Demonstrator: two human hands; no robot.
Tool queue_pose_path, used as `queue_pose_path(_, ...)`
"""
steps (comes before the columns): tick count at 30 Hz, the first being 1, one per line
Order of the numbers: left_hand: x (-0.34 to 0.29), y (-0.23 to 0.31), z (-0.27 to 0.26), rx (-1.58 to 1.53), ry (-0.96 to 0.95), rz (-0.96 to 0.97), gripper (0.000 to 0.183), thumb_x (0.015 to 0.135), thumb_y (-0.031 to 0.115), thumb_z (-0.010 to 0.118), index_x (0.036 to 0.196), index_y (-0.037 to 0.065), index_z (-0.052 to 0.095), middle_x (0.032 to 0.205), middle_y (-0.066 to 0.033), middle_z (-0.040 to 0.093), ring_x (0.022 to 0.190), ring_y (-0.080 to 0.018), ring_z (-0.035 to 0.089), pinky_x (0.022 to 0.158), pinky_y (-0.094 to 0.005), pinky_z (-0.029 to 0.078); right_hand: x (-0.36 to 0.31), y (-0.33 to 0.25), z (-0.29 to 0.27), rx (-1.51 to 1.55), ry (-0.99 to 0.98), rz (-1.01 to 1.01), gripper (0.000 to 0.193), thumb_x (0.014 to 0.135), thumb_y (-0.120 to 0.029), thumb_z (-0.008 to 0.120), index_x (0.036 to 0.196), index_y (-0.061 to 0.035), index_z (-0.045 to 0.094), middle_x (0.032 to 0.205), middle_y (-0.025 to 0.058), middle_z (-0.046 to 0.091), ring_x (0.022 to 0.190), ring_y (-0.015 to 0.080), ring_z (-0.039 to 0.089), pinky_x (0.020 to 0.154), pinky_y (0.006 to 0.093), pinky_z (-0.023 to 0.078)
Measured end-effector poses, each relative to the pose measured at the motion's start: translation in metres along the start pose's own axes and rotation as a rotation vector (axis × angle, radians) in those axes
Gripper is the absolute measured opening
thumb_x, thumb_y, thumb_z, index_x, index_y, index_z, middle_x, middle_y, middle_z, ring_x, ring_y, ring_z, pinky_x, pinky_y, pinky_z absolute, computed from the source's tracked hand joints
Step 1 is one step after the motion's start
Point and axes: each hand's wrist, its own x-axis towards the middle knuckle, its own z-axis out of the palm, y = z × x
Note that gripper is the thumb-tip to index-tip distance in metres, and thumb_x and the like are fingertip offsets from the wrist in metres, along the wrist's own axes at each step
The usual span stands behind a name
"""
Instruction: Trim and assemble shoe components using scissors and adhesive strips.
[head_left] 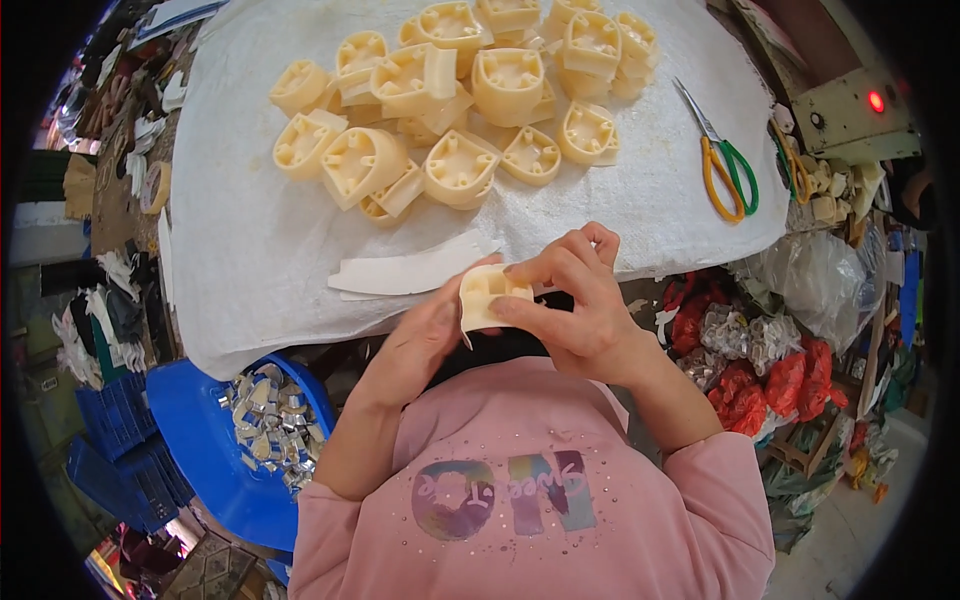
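Close to my chest, at the table's near edge, both hands hold one cream-coloured plastic heel-shaped piece (478, 296). My left hand (425, 335) is closed around its left side, with the fingers partly hidden behind it. My right hand (575, 300) pinches its right side between thumb and fingers. Just beyond the hands lie white curved strips (410, 268), flat on the cloth. Farther off, a heap of similar cream plastic pieces (508, 85) is piled on the table, many with their hollow, pegged side up.
A white cloth (240, 250) covers the table. Scissors (722, 165) with orange and green handles lie at its right side. A blue tub (205, 420) with shiny metallic pieces stands at lower left. Red and clear plastic bags (800, 380) and a machine box (850, 115) are on the right.
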Motion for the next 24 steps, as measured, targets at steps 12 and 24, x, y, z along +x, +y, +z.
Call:
queue_pose_path(12, 0.011, 0.0, 0.011, -0.208, -0.034, -0.116, 0.059, 0.078, 0.045, 0.06, 0.116, 0.003, 0.043, 0.106, -0.0118, 0.052, 0.092, -0.019, 0.055, 0.08, -0.0337, 0.046, 0.002, -0.005, -0.006, 0.137, -0.047, 0.008, 0.044, 0.061, -0.005, 0.071, 0.102, -0.0219, 0.065, 0.083, 0.0002, 0.049, 0.075, 0.0174, 0.046, 0.073, 0.0405, 0.026)
queue_pose_path(24, 0.011, 0.001, 0.017, 0.011, 0.17, 0.185, 0.061, 0.084, 0.047, 0.06, 0.119, 0.001, 0.043, 0.101, -0.0109, 0.054, 0.091, -0.0174, 0.055, 0.081, -0.0295, 0.045, 0.0, 0.004, -0.005, 0.164, 0.02, 0.016, 0.047, 0.059, 0.002, 0.068, 0.101, -0.018, 0.064, 0.085, -0.0005, 0.055, 0.075, 0.0172, 0.046, 0.071, 0.0378, 0.024)
